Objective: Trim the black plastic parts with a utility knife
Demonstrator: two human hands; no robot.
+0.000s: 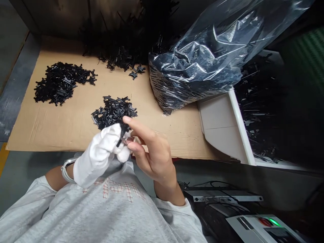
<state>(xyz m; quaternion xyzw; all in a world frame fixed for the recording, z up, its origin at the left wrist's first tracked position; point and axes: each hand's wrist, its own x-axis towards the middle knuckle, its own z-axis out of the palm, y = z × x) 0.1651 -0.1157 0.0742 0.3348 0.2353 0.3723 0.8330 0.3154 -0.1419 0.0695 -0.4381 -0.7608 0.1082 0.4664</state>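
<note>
My left hand (101, 152), in a white glove, is closed on a small black plastic part (118, 142) in front of my body. Close against it, my bare right hand (154, 152) pinches a small shiny blade-like piece (129, 139) between thumb and fingers, its index finger stretched forward. The piece's tip is at the black part; whether they touch, I cannot tell. Just beyond my hands lies a pile of small black plastic parts (112, 111) on the cardboard sheet (83, 135).
Another pile of black parts (59, 82) lies at the left, with a dark heap (121, 57) at the back. A clear plastic bag (192, 71) full of black pieces stands right of centre. Beside it is a white-edged bin (240, 125). A control box (268, 226) sits low right.
</note>
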